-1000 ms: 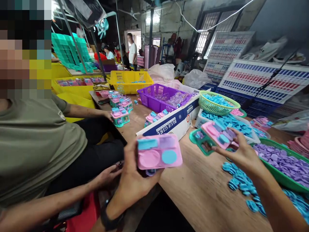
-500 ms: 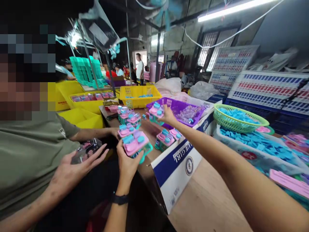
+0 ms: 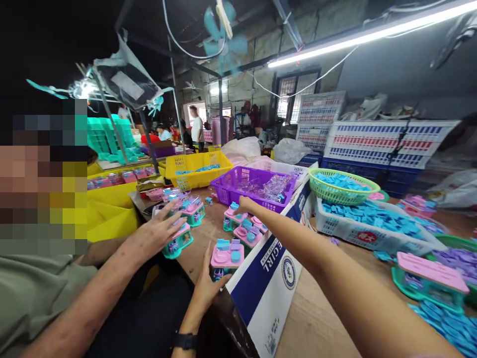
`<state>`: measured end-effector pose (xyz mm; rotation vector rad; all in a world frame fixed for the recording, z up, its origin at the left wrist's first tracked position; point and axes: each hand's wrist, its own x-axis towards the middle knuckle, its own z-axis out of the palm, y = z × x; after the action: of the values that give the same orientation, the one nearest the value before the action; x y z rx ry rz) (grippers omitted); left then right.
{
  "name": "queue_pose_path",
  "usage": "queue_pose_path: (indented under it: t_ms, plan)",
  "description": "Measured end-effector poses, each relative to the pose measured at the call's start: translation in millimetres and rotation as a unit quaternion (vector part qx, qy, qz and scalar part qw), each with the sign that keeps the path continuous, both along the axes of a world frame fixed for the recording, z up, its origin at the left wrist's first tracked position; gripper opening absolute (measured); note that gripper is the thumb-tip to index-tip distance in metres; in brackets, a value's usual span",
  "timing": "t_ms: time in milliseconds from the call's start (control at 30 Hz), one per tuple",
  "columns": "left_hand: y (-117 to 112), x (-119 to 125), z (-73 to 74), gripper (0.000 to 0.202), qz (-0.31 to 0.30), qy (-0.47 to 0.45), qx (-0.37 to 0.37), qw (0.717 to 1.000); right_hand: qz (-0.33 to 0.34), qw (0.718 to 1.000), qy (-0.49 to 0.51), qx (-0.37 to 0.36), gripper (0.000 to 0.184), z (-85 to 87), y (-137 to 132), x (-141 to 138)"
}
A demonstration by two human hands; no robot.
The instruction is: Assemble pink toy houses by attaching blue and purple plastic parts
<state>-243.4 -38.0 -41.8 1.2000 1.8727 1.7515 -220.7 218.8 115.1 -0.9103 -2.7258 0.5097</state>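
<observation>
My left hand [image 3: 207, 282] grips the near corner of a pink-topped, teal-based toy set [image 3: 227, 255] that sits at the wooden table's edge, beside a white and blue cardboard box [image 3: 274, 278]. Far out over the table, my right hand [image 3: 242, 203] rests its fingers on another pink and teal toy set [image 3: 232, 218], which stands among similar sets [image 3: 250, 232] behind the box. A co-worker's hand [image 3: 159, 231] lies spread on a further toy set [image 3: 179, 241] to the left.
A purple basket [image 3: 238, 185] of clear parts, a yellow basket [image 3: 194, 169], a green basket [image 3: 341, 191] and white crate [image 3: 357, 233] of blue pieces stand behind. An unfilled pink-topped set [image 3: 428, 278] sits at right. Other people work far back.
Both hands have lowered their toy sets onto the table: the left one by the box, the right one into the group behind it. The co-worker's hand moved from the lap onto a set.
</observation>
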Motion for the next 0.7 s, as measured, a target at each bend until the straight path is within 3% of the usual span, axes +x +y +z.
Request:
queue_pose_path:
  t_ms: [100, 200, 300, 400, 467, 567, 633, 700]
  plan:
    - [-14, -6, 28.9, 0.108, 0.034, 0.067, 0.016, 0.997, -0.001, 1.0, 0.029, 0.013, 0.059, 30.5, -25, 41]
    - [-33, -6, 59.8, 0.091, 0.049, 0.107, 0.034, 0.993, 0.061, 0.984, 0.162, 0.04, 0.042, 37.6, -65, 121]
    - [-45, 30, 72.1, 0.068, 0.115, 0.139, 0.12, 0.976, 0.087, 0.943, 0.32, 0.038, 0.027, 13.9, -120, 227]
    - [-48, 105, 63.9, 0.049, 0.18, 0.148, 0.223, 0.947, 0.022, 0.939, 0.344, -0.008, 0.02, -24.6, -187, 327]
    - [-46, 165, 56.0, 0.046, 0.115, 0.124, 0.234, 0.957, -0.048, 0.945, 0.324, -0.019, 0.018, -52.1, -228, 383]
    - [-36, 255, 47.6, 0.038, -0.079, 0.079, 0.224, 0.968, -0.183, 0.94, 0.289, -0.01, 0.016, -89.5, -284, 466]
    - [-30, 311, 43.8, 0.033, -0.217, 0.07, 0.202, 0.952, -0.284, 0.921, 0.267, -0.002, 0.016, -105.3, -325, 522]
    - [-28, 362, 41.0, 0.03, -0.339, 0.086, 0.18, 0.919, -0.392, 0.885, 0.252, 0.016, 0.017, -111.1, -371, 577]
